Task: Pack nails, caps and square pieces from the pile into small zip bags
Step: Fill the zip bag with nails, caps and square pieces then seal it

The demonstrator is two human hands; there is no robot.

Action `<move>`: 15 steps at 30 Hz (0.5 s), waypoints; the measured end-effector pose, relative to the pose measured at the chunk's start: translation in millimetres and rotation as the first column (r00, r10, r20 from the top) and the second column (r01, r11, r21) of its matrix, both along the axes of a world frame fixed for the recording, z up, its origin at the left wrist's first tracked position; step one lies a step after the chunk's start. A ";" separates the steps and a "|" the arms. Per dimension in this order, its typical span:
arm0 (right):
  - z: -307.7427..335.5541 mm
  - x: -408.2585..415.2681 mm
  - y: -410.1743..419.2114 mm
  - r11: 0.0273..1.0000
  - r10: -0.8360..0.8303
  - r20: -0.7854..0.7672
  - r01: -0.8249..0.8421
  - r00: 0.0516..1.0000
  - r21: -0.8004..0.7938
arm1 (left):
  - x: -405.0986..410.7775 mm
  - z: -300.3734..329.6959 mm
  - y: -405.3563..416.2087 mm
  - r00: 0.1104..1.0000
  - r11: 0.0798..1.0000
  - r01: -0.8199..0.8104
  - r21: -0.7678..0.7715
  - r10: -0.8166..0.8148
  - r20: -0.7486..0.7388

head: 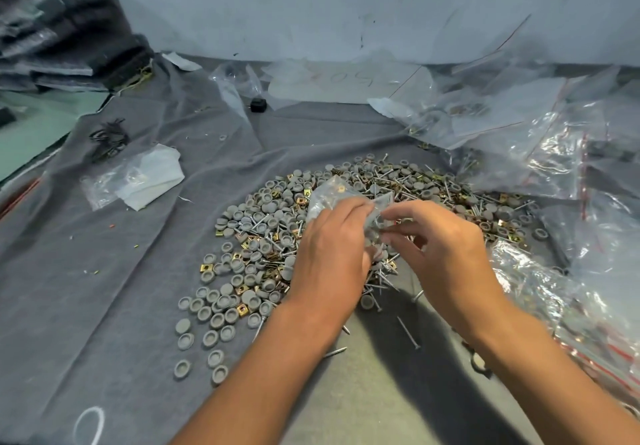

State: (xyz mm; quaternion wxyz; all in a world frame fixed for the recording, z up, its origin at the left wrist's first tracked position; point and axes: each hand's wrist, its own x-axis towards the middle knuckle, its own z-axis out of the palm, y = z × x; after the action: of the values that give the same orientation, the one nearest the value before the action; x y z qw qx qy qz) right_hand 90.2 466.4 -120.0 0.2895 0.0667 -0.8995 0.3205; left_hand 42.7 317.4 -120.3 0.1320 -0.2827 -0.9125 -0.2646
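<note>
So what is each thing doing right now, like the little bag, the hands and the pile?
Small zip bag: held up over the pile, some pieces inside; whether sealed, cannot tell.
Left hand: pinching the bag.
Right hand: pinching the bag's edge.
Pile: loose, spread on the grey cloth.
Big plastic bags: crumpled, lying to the right.
Black rubber bands: lying in a tangle.

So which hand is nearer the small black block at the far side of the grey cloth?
Left. The left hand lies below the small black block, slightly to its right; the right hand sits farther right. Both grip the small clear zip bag.
</note>
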 end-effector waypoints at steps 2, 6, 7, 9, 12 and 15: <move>-0.4 -0.2 -0.9 1.000 0.010 0.013 -0.009 1.000 -0.025 | -0.6 3.4 -2.4 1.000 1.000 -0.016 0.016 0.016 0.002; 0.3 0.8 4.6 1.000 -0.005 0.052 0.003 0.999 0.031 | -12.1 16.4 -18.7 0.994 0.988 -0.106 0.116 0.103 0.031; -1.3 1.6 4.1 0.999 0.024 0.118 -0.029 0.993 0.036 | -15.5 20.5 -23.6 0.991 0.979 -0.132 0.158 0.128 0.036; -5.9 4.1 -2.1 0.988 0.114 0.292 -0.139 0.949 0.067 | -20.2 29.6 -32.4 0.981 0.947 -0.187 0.262 0.193 0.003; -13.2 7.4 -15.7 0.957 0.175 0.414 -0.254 0.893 0.144 | -24.2 44.0 -46.2 0.926 0.836 -0.225 0.501 0.343 -0.157; -15.6 8.9 -24.5 0.944 0.175 0.411 -0.271 0.895 0.189 | -31.4 50.8 -63.6 0.822 0.798 -0.222 0.561 0.463 -0.333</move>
State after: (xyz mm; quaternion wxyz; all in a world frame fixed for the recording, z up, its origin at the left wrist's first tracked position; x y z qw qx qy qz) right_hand 99.1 441.9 -135.6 0.0563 0.1398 -0.9572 0.2470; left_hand 11.3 253.8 -69.5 0.4564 -0.1176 -0.7921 -0.3878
